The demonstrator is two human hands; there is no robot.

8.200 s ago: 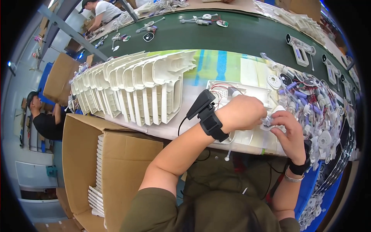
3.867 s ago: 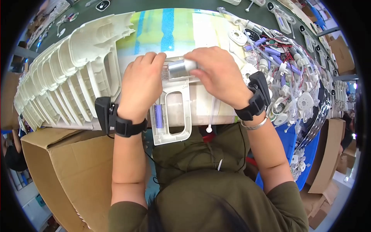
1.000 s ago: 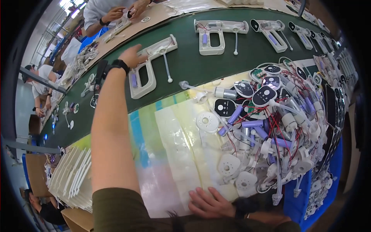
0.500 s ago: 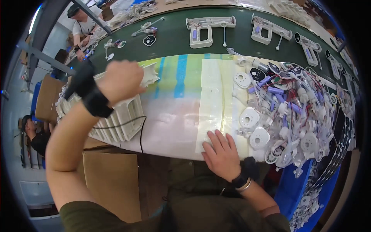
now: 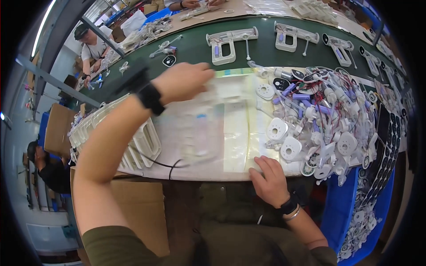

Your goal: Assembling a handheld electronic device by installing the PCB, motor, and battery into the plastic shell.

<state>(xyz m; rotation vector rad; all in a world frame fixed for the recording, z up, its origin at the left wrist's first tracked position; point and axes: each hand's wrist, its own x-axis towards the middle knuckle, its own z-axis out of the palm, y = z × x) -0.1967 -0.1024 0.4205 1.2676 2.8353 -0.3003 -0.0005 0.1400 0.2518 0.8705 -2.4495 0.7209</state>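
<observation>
My left hand (image 5: 184,83) is closed on a white plastic housing half (image 5: 231,88), a frame-like shell heavily smeared by motion over the worktop. Its fingertips show only in part. Left of it, under my forearm, a row of similar white housing halves (image 5: 148,137) stands packed together. My right hand (image 5: 270,182) rests at the worktop's near edge with fingers stretched out and nothing in them. Close to that hand lies a big heap of wired parts (image 5: 319,106), with white round-cornered plates (image 5: 291,148), purple cylinders and clear plastic pieces.
Beyond the worktop (image 5: 166,170) runs a green conveyor (image 5: 191,48) carrying several open white housings (image 5: 222,46). A blue bin (image 5: 335,213) of parts stands below right, a cardboard box (image 5: 140,208) below left. A black cable (image 5: 171,167) crosses the edge. Co-workers sit at far left and top.
My left hand has moved right from the housing row, and a blurred white housing half now shows with it. My right hand has drawn back slightly toward the near edge. Items on the conveyor appear further left.
</observation>
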